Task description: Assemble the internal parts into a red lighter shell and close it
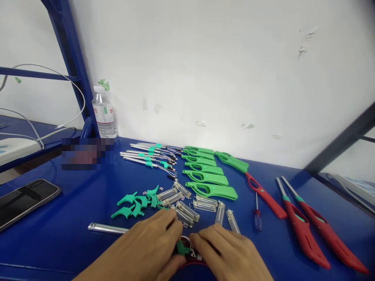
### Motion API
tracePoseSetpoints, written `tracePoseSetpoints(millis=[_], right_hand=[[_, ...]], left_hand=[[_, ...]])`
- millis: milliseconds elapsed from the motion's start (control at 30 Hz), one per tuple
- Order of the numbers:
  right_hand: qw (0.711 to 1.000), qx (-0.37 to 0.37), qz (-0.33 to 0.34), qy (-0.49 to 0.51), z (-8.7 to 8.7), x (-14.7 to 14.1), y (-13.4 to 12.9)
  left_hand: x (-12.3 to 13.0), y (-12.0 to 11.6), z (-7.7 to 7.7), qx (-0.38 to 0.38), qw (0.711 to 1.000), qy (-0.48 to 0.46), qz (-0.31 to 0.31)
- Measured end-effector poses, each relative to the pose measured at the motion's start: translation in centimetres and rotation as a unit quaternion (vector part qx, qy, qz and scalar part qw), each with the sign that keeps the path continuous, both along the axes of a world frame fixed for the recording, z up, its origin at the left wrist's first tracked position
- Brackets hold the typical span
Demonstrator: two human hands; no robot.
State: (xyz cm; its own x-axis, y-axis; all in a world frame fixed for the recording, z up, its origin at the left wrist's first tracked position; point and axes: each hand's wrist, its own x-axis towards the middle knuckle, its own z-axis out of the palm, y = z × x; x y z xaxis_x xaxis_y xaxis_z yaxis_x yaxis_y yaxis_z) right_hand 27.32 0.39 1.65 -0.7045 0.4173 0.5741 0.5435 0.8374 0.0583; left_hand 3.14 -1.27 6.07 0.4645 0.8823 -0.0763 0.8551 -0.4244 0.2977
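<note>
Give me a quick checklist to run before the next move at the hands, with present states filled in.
1. Left grip at the red housing: ok, thumb and fingers are around it.
2. Right grip on the white wire: cannot tell; fingertips are beside it, contact unclear.
3. White wire tucked inside: not ok, it loops up between the hands.
4. Green trigger fully seated: cannot tell, fingers partly cover it.
5. Loose clear cartridges well away from the fingers: not ok, several lie close by.
6. Screwdriver clear of both hands: ok, lying off to the right.
</note>
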Motion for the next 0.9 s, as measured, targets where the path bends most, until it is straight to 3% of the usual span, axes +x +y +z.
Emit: tracePoseSetpoints(millis=[200,367,567,733,900], right_hand=[[1.000,0.008,0.003,-0.013,0.1,-0.1,0.1],[0.997,0.023,-0.001,-0.071,0.6,-0.2,0.2],[0.991,0.030,0.009,-0.128,1.3,0.2,-0.1],[0.995,-0.010,0.019,-0.097,1.6,0.4,0.1],[0.999,-0.029,0.017,0.000,0.2,0.3,0.9]], left_hand=[[-0.3,-0.1,-0.5,-0.008,1.000,-0.001,-0.006],[-0.7,-0.3,-1.2,0.046,0.997,-0.054,-0.005],[0.2,0.4,-0.1,0.071,0.991,-0.114,0.002],[0.3,0.3,-0.3,0.076,0.991,-0.111,0.004],[-0.5,-0.4,-1.4,0.069,0.996,-0.061,-0.006]])
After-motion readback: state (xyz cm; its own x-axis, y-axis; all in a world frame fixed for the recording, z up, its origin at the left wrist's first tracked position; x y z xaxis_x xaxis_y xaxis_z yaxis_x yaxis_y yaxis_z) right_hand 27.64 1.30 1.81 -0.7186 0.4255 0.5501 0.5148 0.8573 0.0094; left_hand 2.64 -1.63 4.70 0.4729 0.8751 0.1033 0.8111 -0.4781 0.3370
